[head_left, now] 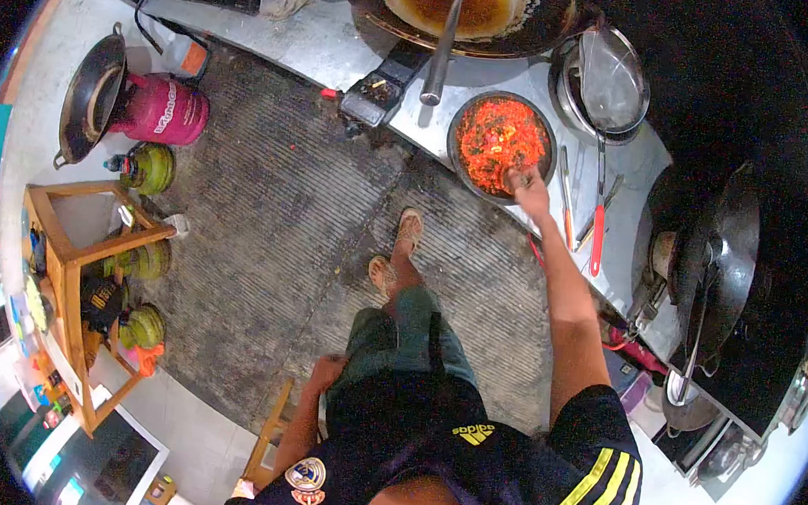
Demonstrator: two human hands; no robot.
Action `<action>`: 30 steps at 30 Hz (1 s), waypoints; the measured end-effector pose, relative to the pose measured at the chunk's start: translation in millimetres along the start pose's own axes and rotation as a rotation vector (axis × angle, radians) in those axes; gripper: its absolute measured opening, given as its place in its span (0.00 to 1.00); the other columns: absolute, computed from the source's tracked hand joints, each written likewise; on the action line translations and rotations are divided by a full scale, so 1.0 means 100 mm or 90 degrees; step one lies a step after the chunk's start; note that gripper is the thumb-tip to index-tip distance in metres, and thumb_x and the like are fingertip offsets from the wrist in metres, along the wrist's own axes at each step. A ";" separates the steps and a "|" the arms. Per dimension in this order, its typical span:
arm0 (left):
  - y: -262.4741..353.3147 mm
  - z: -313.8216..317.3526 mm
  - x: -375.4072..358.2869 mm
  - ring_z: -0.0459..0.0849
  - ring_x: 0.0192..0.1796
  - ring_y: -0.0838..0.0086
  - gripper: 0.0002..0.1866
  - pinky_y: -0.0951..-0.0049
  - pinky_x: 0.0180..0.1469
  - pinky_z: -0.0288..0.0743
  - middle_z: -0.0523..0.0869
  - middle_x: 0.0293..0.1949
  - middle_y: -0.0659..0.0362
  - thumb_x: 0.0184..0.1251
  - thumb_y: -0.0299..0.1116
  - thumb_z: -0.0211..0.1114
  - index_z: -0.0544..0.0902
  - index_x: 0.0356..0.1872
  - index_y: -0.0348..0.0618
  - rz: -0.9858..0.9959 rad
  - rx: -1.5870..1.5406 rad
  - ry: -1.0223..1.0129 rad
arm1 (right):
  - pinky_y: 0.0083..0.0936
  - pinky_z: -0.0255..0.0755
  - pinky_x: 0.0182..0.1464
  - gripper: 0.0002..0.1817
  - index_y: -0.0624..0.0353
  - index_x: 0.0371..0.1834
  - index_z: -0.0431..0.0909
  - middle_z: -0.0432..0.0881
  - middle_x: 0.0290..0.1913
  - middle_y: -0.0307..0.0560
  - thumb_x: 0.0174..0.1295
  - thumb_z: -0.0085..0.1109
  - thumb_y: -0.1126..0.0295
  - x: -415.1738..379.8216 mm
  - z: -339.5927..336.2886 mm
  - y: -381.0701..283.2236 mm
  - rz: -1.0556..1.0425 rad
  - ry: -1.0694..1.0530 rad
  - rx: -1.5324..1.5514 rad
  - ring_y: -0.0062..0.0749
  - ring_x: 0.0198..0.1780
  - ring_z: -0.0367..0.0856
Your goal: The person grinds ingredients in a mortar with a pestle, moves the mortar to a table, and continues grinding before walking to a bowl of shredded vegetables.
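Right here, my right hand [530,191] is down at the near right side of the round dark bowl [452,142], fingers bunched narrow against the chunky red food [498,137]. I can't tell whether they pinch some of it or grip a tool. The bowl sits on the bench [292,49], close to the front edge and just in front of me. My left hand [326,374] is down beside my thigh, well apart from the bowl, fingers partly curled; I can't see whether it holds anything.

With 1 hand in there and 0 on the rim, I reckon short, low strokes suit this best: fingertips toward the middle, wrist loose, no hard shove toward the edge. The food lies close to the rim, so a wide sweep could spill it. If the bowl slides, a left palm on its side should steady it.

Over on the right lie the orange-handled tool [568,194] and the strainer [614,79], so my elbow wants room there. Beyond, the wok [547,22] holds brown liquid, with the ladle [447,42] sticking out toward me.
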State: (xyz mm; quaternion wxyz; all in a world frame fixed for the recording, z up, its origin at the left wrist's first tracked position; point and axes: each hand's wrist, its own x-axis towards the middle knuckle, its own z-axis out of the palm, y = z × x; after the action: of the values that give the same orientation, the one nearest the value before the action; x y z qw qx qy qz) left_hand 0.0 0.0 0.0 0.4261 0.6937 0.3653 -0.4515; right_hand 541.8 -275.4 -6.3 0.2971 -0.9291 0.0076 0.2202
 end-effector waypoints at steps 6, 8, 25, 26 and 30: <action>-0.47 0.34 -0.21 0.79 0.46 0.54 0.29 0.62 0.49 0.70 0.82 0.40 0.44 0.60 0.57 0.51 0.81 0.40 0.39 0.017 -0.144 -0.006 | 0.48 0.72 0.33 0.21 0.53 0.46 0.64 0.79 0.27 0.63 0.58 0.50 0.50 -0.31 0.30 -0.55 -0.113 0.201 -0.273 0.59 0.31 0.78; -0.99 0.74 0.04 0.79 0.46 0.53 0.29 0.62 0.48 0.70 0.82 0.39 0.44 0.60 0.58 0.49 0.82 0.39 0.39 -0.038 -0.220 -0.047 | 0.47 0.72 0.35 0.23 0.57 0.47 0.64 0.79 0.29 0.64 0.58 0.50 0.51 0.29 0.09 -0.20 -0.166 0.119 -0.318 0.58 0.33 0.79; -0.30 0.71 -0.31 0.79 0.33 0.61 0.28 0.62 0.38 0.73 0.78 0.38 0.50 0.55 0.49 0.63 0.69 0.52 0.42 0.054 -0.303 0.254 | 0.50 0.70 0.37 0.27 0.58 0.53 0.61 0.78 0.32 0.65 0.58 0.50 0.51 0.57 -0.06 -0.80 -0.095 0.072 -0.302 0.61 0.35 0.77; -0.45 0.79 -0.33 0.78 0.31 0.62 0.29 0.63 0.36 0.73 0.77 0.37 0.51 0.55 0.49 0.63 0.68 0.52 0.44 0.037 -0.321 0.215 | 0.49 0.70 0.37 0.28 0.59 0.54 0.61 0.78 0.29 0.64 0.58 0.50 0.51 0.51 0.03 -0.79 -0.079 0.113 -0.252 0.60 0.33 0.77; 1.00 0.05 -1.24 0.77 0.38 0.66 0.32 0.65 0.37 0.71 0.76 0.40 0.50 0.54 0.53 0.63 0.66 0.53 0.44 -0.358 -0.357 -0.014 | 0.48 0.70 0.35 0.28 0.60 0.53 0.61 0.78 0.27 0.63 0.57 0.50 0.51 0.57 -0.04 -0.75 -0.081 0.152 -0.193 0.58 0.31 0.78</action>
State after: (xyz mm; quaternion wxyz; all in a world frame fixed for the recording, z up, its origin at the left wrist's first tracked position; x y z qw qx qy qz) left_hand 47.5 -57.0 140.9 0.4627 0.4182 0.6457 -0.4406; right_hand 605.9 -209.3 13.5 0.1643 -0.9813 -0.0490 0.0879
